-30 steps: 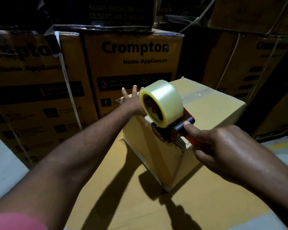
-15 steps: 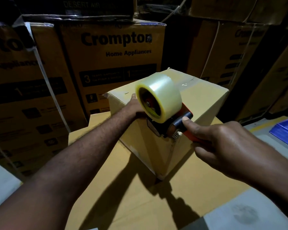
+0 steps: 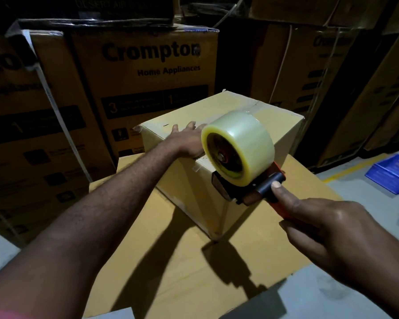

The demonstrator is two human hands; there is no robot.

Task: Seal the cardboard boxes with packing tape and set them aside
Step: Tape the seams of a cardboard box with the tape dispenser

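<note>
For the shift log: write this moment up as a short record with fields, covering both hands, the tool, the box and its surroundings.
left hand: rests flat on box top
right hand: grips tape dispenser handle, thumb forward
tape dispenser: head at box's near upper edge
box: plain, stands on cardboard sheet
behind: stacked printed cartons
floor, right: blue tray

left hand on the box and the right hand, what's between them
The clear tape roll on its dispenser, gripped by the right hand, beside the left hand on the box; head view.

Dim light; stacked printed cartons (image 3: 148, 88) behind; grey floor (image 3: 355, 186); blue crate (image 3: 392, 173).
</note>
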